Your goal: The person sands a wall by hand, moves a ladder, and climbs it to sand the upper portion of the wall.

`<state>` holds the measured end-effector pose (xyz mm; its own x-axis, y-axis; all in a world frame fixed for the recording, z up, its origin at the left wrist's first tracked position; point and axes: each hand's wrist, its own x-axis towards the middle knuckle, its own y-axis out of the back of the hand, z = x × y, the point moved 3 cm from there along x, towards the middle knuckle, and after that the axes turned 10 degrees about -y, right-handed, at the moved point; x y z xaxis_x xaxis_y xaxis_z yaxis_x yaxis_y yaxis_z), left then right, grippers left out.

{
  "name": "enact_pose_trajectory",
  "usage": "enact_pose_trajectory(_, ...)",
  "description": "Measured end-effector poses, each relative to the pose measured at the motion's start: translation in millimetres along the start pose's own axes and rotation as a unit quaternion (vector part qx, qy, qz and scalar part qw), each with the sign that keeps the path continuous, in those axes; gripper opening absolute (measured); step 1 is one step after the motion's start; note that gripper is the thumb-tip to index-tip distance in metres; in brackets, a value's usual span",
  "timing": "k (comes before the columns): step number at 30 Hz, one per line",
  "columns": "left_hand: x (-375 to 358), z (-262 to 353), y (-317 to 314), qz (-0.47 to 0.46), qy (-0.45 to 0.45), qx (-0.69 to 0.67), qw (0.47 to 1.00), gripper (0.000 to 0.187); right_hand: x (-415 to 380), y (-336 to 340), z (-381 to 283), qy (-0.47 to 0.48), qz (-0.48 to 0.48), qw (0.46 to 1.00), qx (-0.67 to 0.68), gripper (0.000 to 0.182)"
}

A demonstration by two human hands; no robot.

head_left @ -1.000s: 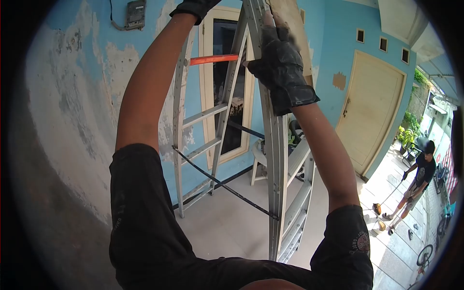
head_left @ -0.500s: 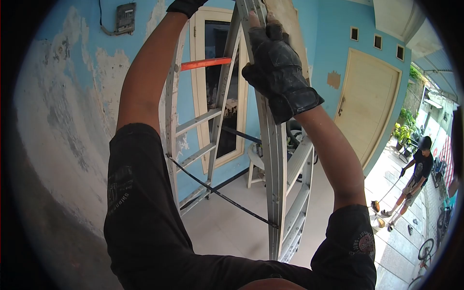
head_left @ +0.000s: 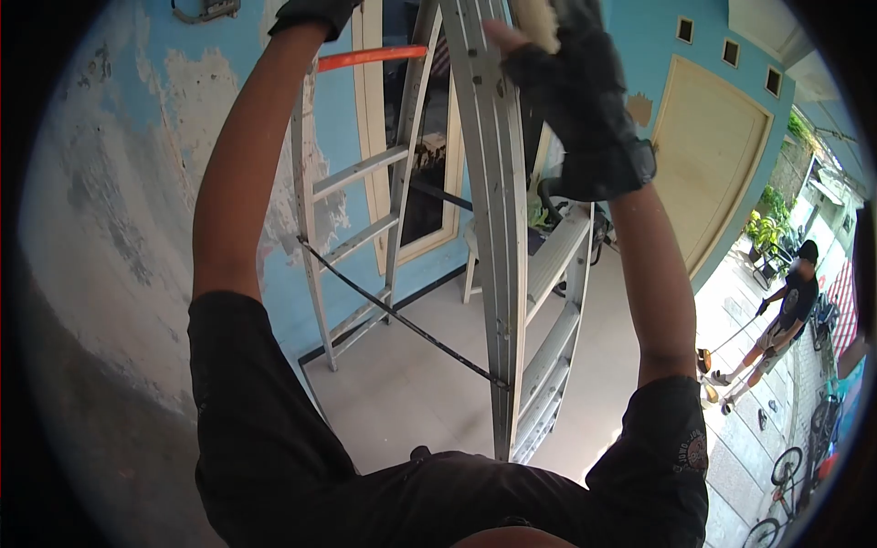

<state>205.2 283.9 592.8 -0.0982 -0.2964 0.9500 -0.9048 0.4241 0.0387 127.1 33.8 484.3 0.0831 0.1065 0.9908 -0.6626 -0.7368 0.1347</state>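
An aluminium stepladder stands spread in front of me, with an orange bar across its left frame. A dark strap runs between its legs. My right hand, in a black fingerless glove, is raised just right of the near rail. It is blurred, its thumb stretched apart toward the rail and its fingers pointing up. My left hand, gloved alike, reaches up at the top edge near the ladder's left frame. The picture's edge cuts off its fingers.
Peeling blue wall rises at the left, with a meter box high on it. Behind the ladder are a window and a white chair. A cream door stands right. Outside, a person holds long-handled tools near bicycles.
My right hand has come off the ladder rail and moved right. My left hand has shifted slightly left. The view has tilted down, and the person outside has shifted a little.
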Motion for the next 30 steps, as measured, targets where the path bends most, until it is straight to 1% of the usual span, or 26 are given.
enact_pose_trajectory(1,-33,20,8,0.055,-0.059,-0.069,0.994,0.069,-13,12,16,-0.006,0.037,0.999,0.011,0.064)
enact_pose_trajectory(2,-65,42,20,0.111,-0.119,-0.137,0.977,0.072,-28,23,36,-0.012,0.079,0.997,0.021,0.053)
enact_pose_trajectory(3,-99,63,33,0.074,-0.06,-0.248,0.964,0.039,-42,31,64,-0.045,0.093,0.995,-0.001,0.048)
enact_pose_trajectory(4,-138,85,46,0.078,-0.017,-0.263,0.961,0.035,-60,37,93,-0.075,0.105,0.991,-0.022,0.044)
enact_pose_trajectory(5,-178,108,59,0.082,0.027,-0.279,0.956,0.031,-79,40,123,-0.148,0.088,0.985,-0.016,0.044)
enact_pose_trajectory(6,-213,137,69,0.098,0.034,-0.332,0.938,0.031,-103,40,154,-0.22,0.068,0.973,-0.009,0.044)
enact_pose_trajectory(7,-252,160,78,0.071,0.031,-0.324,0.943,0.029,-129,40,188,-0.322,0.042,0.946,0.022,0.045)
enact_pose_trajectory(8,-284,185,90,0.029,0.033,-0.323,0.945,0.026,-159,41,224,-0.419,0.015,0.906,0.05,0.047)
enact_pose_trajectory(9,-311,207,94,0.024,0.063,-0.328,0.942,0.027,-195,42,267,-0.43,0.003,0.901,0.055,0.048)
enact_pose_trajectory(10,-342,229,94,0.015,0.125,-0.317,0.94,0.033,-234,41,308,-0.443,-0.011,0.895,0.059,0.05)
enact_pose_trajectory(11,-370,254,94,0.04,0.233,-0.335,0.912,0.041,-271,41,332,-0.508,-0.024,0.855,0.106,0.049)
enact_pose_trajectory(12,-409,276,88,0.044,0.293,-0.316,0.901,0.066,-307,41,350,-0.569,-0.038,0.807,0.152,0.049)
enact_pose_trajectory(14,-432,332,86,0.08,0.483,-0.334,0.806,0.096,-377,43,378,-0.666,-0.126,0.722,0.138,0.051)
enact_pose_trajectory(15,-443,355,81,0.046,0.5,-0.351,0.79,0.106,-406,42,385,-0.669,-0.144,0.715,0.14,0.051)
enact_pose_trajectory(16,-452,376,79,0.013,0.517,-0.367,0.773,0.117,-435,34,387,-0.679,-0.186,0.668,0.24,0.051)
enact_pose_trajectory(17,-451,395,78,-0.027,0.504,-0.376,0.777,0.115,-459,27,386,-0.681,-0.223,0.61,0.337,0.051)
enact_pose_trajectory(18,-456,409,82,-0.136,0.46,-0.306,0.822,0.113,-480,20,380,-0.684,-0.239,0.599,0.342,0.051)
enact_pose_trajectory(20,-453,434,74,-0.108,0.485,-0.274,0.823,0.109,-518,4,363,-0.701,-0.205,0.564,0.387,0.062)
enact_pose_trajectory(21,-453,440,68,-0.082,0.459,-0.229,0.855,0.102,-545,-4,369,-0.679,-0.228,0.543,0.437,0.06)
enact_pose_trajectory(22,-455,449,60,-0.082,0.46,-0.215,0.858,0.102,-546,-4,352,-0.656,-0.25,0.521,0.486,0.06)
enact_pose_trajectory(24,-469,465,50,0.085,0.538,-0.261,0.797,0.099,-543,1,337,-0.666,-0.27,0.509,0.474,0.062)
enact_pose_trajectory(25,-481,468,46,0.066,0.551,-0.168,0.815,0.094,-542,1,333,-0.656,-0.264,0.516,0.483,0.063)
enact_pose_trajectory(26,-492,474,45,0.067,0.558,-0.153,0.813,0.094,-542,3,330,-0.647,-0.257,0.524,0.491,0.064)
enact_pose_trajectory(28,-490,474,50,-0.01,0.617,-0.135,0.775,0.087,-516,16,303,-0.667,-0.269,0.5,0.483,0.065)
enact_pose_trajectory(29,-491,474,51,-0.013,0.624,-0.129,0.771,0.087,-510,20,297,-0.69,-0.25,0.481,0.48,0.065)
enact_pose_trajectory(30,-492,473,51,-0.015,0.595,-0.097,0.798,0.083,-513,17,299,-0.694,-0.237,0.489,0.472,0.065)
